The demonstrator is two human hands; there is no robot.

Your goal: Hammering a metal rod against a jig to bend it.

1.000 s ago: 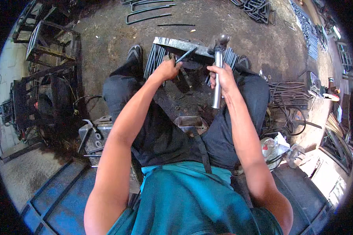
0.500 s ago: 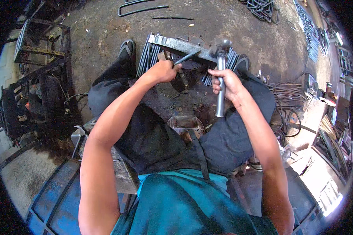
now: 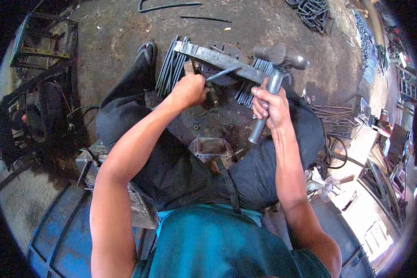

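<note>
My left hand (image 3: pixel 189 90) is closed around a thin metal rod (image 3: pixel 223 74), whose far end lies on the edge of a long steel bar (image 3: pixel 222 60). In my right hand (image 3: pixel 272 107) is a hammer (image 3: pixel 275 81), gripped by its metal handle. The hammer's heavy head is up and to the right, above the bar's right end and apart from it. A bundle of metal rods (image 3: pixel 171 69) leans under the bar's left end. More rods (image 3: pixel 248 92) stand beneath its right end, partly hidden by the hammer.
Bent rods (image 3: pixel 169 6) and one straight rod (image 3: pixel 205 19) lie on the floor ahead. Black bent pieces (image 3: pixel 310 13) are piled at the far right. Long brown rods (image 3: pixel 333 118) lie beyond my right knee. A metal frame (image 3: pixel 41 52) stands at left.
My right hand has turned the hammer, swinging its head up and to the right, larger in view. My left hand keeps the rod on the bar. The view has shifted slightly.
</note>
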